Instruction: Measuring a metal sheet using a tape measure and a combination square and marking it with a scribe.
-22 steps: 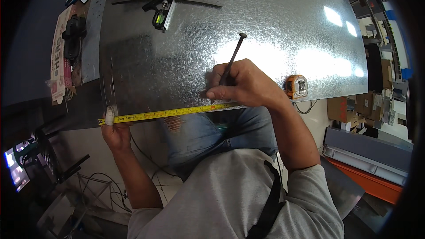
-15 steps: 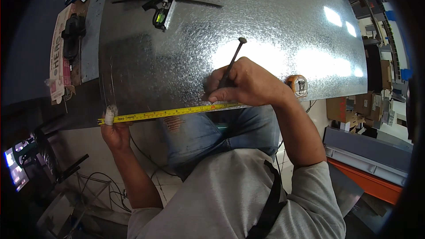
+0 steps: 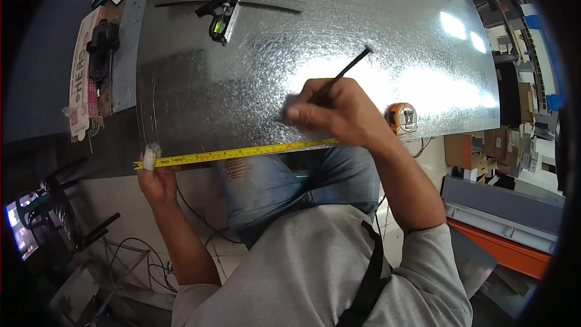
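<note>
On spangled galvanized sheet (image 3: 242, 85), left hand (image 3: 157, 178) pins yellow tape (image 3: 242, 153); right hand (image 3: 330, 112) grips thin black scriber (image 3: 348, 69).

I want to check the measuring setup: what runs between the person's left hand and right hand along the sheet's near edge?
In the head view, the yellow tape measure blade stretches from the left hand to under the right hand, along the galvanized sheet.

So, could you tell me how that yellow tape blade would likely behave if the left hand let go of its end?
The yellow tape blade looks thin and springy, so it would probably sag or snap back toward its orange case. The left hand pins its end at the galvanized sheet edge; freed, it likely slides on smooth metal.
</note>
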`<state>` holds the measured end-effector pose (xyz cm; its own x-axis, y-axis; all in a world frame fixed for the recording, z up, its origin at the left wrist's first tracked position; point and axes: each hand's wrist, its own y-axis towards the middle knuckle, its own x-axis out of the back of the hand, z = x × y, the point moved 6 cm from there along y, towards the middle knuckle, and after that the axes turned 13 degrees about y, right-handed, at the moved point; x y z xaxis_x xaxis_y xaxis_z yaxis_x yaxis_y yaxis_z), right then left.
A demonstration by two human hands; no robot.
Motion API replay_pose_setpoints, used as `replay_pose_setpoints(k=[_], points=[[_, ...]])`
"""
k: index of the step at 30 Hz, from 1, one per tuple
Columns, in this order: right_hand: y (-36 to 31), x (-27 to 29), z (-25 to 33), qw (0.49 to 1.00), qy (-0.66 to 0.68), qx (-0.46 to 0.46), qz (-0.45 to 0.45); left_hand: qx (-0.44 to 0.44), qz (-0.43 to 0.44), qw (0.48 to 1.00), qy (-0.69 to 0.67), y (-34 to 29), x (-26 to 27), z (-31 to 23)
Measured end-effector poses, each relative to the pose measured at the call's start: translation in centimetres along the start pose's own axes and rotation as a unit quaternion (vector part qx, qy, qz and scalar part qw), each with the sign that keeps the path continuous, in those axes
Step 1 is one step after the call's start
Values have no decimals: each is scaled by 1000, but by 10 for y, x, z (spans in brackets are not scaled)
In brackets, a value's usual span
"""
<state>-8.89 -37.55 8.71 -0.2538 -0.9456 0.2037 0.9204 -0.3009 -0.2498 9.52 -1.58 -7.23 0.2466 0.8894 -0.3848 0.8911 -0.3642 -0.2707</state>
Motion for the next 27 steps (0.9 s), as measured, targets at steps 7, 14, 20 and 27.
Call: replay_pose_setpoints(k=[7, 14, 20, 27], points=[[-8, -5, -15, 999, -2, -15, 45, -1, 20, 1000, -2, 1, -2, -2], [-5, -9, -15, 998, 12, 19, 56, -13, 60, 998, -15, 0, -7, -4], [-4, -8, -16, 998, 11, 10, 56, -20, 112, 993, -38, 0, -8, -5], [-4, -9, -16, 998, 15, -5, 61, -22, 113, 992, -45, -1, -9, -4]])
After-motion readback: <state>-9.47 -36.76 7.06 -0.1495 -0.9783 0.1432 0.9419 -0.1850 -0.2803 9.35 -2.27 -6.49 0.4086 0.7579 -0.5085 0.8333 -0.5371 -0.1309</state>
